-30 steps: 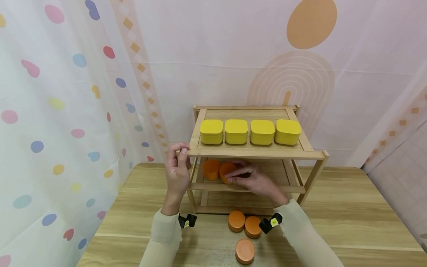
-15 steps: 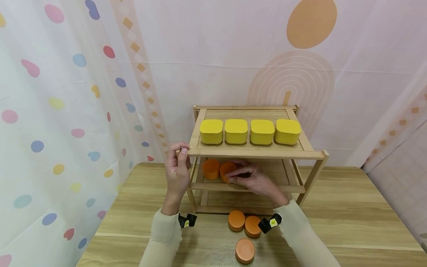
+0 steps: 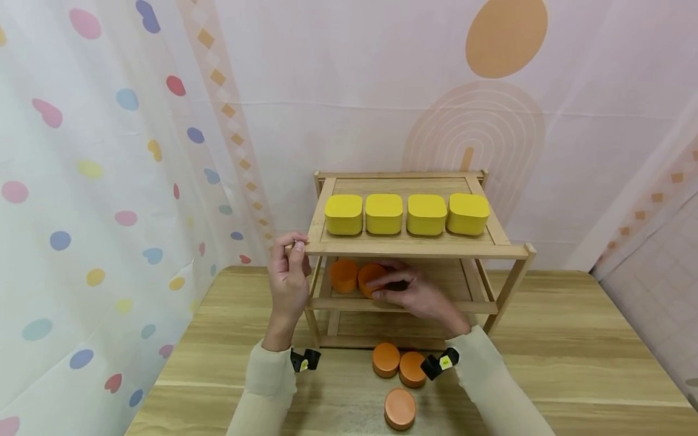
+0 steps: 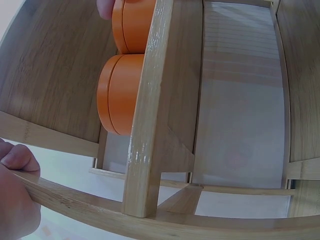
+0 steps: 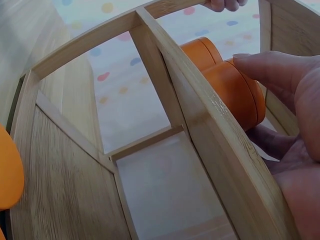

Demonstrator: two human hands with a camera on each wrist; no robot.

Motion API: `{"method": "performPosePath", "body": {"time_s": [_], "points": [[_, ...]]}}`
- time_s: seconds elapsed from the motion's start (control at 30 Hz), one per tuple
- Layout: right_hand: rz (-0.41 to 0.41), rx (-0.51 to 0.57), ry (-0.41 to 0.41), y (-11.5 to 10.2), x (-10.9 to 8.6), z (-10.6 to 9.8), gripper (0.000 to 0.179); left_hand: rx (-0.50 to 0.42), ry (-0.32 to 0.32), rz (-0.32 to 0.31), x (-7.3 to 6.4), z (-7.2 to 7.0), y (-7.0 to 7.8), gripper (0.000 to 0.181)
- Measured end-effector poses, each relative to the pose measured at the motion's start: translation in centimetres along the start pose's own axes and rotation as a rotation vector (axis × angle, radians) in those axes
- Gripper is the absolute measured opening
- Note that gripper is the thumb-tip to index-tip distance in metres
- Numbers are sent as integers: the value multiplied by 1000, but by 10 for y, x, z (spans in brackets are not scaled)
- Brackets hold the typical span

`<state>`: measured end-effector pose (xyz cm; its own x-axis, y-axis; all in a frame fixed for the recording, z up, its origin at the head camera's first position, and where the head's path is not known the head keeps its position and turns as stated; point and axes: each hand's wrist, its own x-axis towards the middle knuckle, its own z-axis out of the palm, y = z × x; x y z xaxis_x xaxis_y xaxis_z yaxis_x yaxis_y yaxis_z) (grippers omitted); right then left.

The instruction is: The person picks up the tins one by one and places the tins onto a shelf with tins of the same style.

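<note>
In the head view, a three-tier wooden rack [image 3: 409, 250] stands on the table. My left hand [image 3: 291, 275] grips its front left corner at the top shelf, thumb and curled fingers on the wood. My right hand [image 3: 418, 295] reaches onto the middle shelf and holds a round orange tin [image 3: 369, 278] between thumb and fingers. That tin stands upright against a second orange tin [image 3: 343, 277] at the shelf's left end. In the right wrist view, thumb and fingers lie on opposite sides of the held tin [image 5: 232, 95]; the front rail hides its lower part.
Several yellow square tins [image 3: 384, 215] stand in a row on the top shelf. Three more orange tins [image 3: 400, 409] lie on the wooden table [image 3: 218, 363] before the rack, two of them close under my right wrist. A patterned curtain [image 3: 338, 91] hangs behind.
The head view has shifted very slightly. Both hands and the tins stay where they were, with the right hand still on the same orange tin.
</note>
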<state>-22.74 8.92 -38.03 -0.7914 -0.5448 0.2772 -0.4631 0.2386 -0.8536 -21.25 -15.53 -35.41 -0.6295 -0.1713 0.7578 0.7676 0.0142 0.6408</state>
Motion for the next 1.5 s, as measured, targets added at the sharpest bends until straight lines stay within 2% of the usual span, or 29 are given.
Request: {"method": "performPosePath", "body": {"time_s": [0.3,0.8,0.93,1.17,1.37,1.5], "points": [[1,37,-1,1,0,0,20,2,1,-6,0,0,0,23],[-24,17,15,-2,-3,-2,29,12,-5,-4,-1,-1,-1,23],[-41,-7,35,-5,-7,-5,30,12,-2,-3,-1,-1,-2,23],[7,10,92,-14,-26,-8,27,14,3,-2,-1,-2,-1,21],[-51,-15,74,-22,-37,-12,29,-4,-4,6,0,-2,-1,19],[-123,-14,60,-26,-47,-12,29,0,-8,3,0,-1,-1,21]]}}
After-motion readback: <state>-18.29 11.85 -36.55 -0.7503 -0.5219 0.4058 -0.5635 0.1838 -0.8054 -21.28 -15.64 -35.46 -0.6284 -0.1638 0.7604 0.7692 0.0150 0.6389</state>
